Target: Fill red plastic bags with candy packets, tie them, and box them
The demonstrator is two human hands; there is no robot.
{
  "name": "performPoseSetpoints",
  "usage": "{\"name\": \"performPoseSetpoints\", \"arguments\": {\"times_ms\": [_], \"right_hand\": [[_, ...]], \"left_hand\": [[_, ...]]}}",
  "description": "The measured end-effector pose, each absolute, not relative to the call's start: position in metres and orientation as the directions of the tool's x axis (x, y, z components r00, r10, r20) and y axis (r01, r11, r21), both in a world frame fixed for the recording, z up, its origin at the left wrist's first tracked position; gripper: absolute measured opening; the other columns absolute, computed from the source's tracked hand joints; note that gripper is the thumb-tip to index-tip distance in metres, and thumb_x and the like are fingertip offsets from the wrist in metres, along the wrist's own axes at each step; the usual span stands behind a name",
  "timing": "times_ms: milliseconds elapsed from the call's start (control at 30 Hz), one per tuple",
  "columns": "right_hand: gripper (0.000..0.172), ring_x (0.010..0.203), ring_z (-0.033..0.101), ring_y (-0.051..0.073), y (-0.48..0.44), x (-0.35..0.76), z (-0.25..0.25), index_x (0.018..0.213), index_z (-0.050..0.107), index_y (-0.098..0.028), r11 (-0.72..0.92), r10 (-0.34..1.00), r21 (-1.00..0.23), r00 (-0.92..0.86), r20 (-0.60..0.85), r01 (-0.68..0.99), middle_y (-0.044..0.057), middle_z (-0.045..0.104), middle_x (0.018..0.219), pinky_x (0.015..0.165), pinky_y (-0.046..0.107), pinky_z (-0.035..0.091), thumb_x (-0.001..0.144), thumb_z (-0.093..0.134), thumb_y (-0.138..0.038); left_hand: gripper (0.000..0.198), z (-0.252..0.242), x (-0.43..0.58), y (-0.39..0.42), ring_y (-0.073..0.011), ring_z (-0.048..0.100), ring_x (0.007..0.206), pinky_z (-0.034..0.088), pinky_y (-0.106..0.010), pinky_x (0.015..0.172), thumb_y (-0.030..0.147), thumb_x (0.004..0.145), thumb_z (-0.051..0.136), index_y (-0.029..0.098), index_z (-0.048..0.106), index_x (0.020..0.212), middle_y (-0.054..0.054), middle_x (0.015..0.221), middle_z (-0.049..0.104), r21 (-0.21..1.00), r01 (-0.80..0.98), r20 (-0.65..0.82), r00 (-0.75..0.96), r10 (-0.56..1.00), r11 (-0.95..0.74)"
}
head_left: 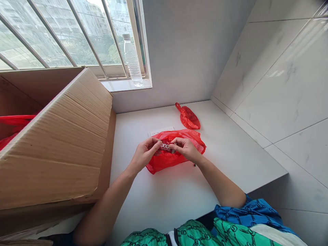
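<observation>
A small dark red packet [166,147] with white lettering is stretched between my two hands, over an open red plastic bag [164,164] on the white table. My left hand [148,152] pinches the packet's left end between thumb and fingers. At its right end, my right hand [186,149] pinches it the same way. The bag's mouth lies spread below the packet, and its contents are mostly hidden by my hands. Behind the bag, a white flat object with small marks [162,130] is partly covered.
A knotted red bag [189,118] lies toward the back of the white table [138,205]. A large cardboard box [58,147] with red bags inside stands at the left. A water bottle [133,61] stands on the windowsill. Tiled wall rises at right.
</observation>
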State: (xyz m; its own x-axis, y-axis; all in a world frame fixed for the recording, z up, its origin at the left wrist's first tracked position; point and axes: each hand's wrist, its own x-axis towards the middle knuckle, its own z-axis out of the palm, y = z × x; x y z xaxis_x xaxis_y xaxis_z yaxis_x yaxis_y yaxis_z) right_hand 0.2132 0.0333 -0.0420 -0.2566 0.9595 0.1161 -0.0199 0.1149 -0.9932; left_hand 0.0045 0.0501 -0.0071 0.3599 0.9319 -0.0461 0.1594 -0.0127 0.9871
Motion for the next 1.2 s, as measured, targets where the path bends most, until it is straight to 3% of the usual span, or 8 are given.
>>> {"name": "performPoseSetpoints", "arguments": {"times_ms": [167,533,633,700,833,933,1067,1200], "right_hand": [[0.037,0.072,0.059,0.015,0.033,0.211,-0.042,0.081,0.066,-0.02,0.12,0.958,-0.992,-0.258,0.126,-0.039,0.001,0.064,0.076,0.07,0.028,0.049,0.091,0.059,-0.055],[0.038,0.066,0.054,0.013,0.03,0.209,-0.035,0.075,0.061,-0.02,0.177,0.95,-0.982,-0.25,0.189,-0.07,-0.001,0.057,0.069,0.065,0.027,0.046,0.09,0.061,-0.055],[0.039,0.064,0.055,0.014,0.031,0.211,-0.037,0.075,0.061,-0.021,0.201,0.948,-0.979,-0.247,0.201,-0.026,-0.001,0.058,0.068,0.063,0.027,0.046,0.09,0.059,-0.056],[0.04,0.065,0.057,0.015,0.032,0.213,-0.04,0.08,0.065,-0.021,0.227,0.956,-0.969,-0.21,0.204,0.095,0.0,0.061,0.071,0.062,0.028,0.046,0.093,0.055,-0.057],[0.046,0.068,0.06,0.019,0.031,0.218,-0.043,0.121,0.066,-0.022,0.208,0.974,-0.835,-0.031,0.224,0.509,0.0,0.062,0.069,0.064,0.03,0.045,0.098,0.045,-0.055],[0.051,0.061,0.058,0.017,0.02,0.222,-0.036,0.14,0.054,-0.021,0.234,0.961,-0.779,-0.018,0.276,0.582,-0.003,0.056,0.063,0.062,0.03,0.045,0.101,0.041,-0.05],[0.031,0.053,0.051,0.013,-0.009,0.235,-0.019,0.118,0.068,-0.023,0.386,0.861,-0.77,0.101,0.498,0.508,-0.005,0.052,0.059,0.055,0.026,0.043,0.099,0.049,-0.04],[0.022,0.053,0.052,0.012,-0.031,0.262,-0.015,0.093,0.07,-0.021,0.356,0.662,-0.715,0.377,0.647,0.602,-0.004,0.055,0.059,0.056,0.025,0.045,0.097,0.055,-0.036]], "left_hand": [[0.04,-0.007,0.007,0.048,-0.013,0.06,0.069,0.053,-0.023,0.066,0.055,0.079,0.072,0.016,0.063,0.081,-0.001,0.076,0.064,0.993,0.109,-0.075,0.335,0.939,0.041],[0.033,-0.012,0.006,0.049,-0.0109,0.057,0.067,0.053,-0.021,0.064,0.047,0.081,0.073,0.016,0.06,0.078,0.0,0.075,0.06,0.992,-0.057,-0.082,0.393,0.916,0.113],[0.033,-0.013,0.006,0.05,-0.0126,0.059,0.069,0.055,-0.023,0.066,0.048,0.083,0.07,0.017,0.061,0.078,-0.001,0.077,0.061,0.998,-0.019,-0.052,0.389,0.92,0.064],[0.033,-0.011,0.004,0.05,-0.0151,0.062,0.073,0.055,-0.025,0.067,0.051,0.087,0.064,0.018,0.066,0.087,-0.003,0.08,0.064,0.994,0.102,0.001,0.358,0.934,-0.04],[0.041,-0.001,-0.005,0.048,-0.0136,0.059,0.064,0.049,-0.024,0.062,0.05,0.095,0.052,0.024,0.065,0.123,-0.002,0.082,0.07,0.813,0.493,0.196,0.268,0.943,-0.309],[0.038,0.015,-0.014,0.042,-0.012,0.054,0.058,0.042,-0.023,0.058,0.048,0.098,0.047,0.025,0.066,0.122,0.001,0.075,0.07,0.656,0.643,0.298,0.262,0.918,-0.396],[0.037,0.035,-0.024,0.03,-0.0128,0.052,0.054,0.034,-0.024,0.054,0.047,0.099,0.043,0.026,0.073,0.105,0.002,0.062,0.064,0.49,0.745,0.271,0.364,0.891,-0.453],[0.034,0.039,-0.03,0.013,-0.0146,0.06,0.059,0.034,-0.024,0.055,0.045,0.1,0.043,0.031,0.072,0.113,0.002,0.07,0.071,0.399,0.73,0.028,0.594,0.804,-0.554]]}}
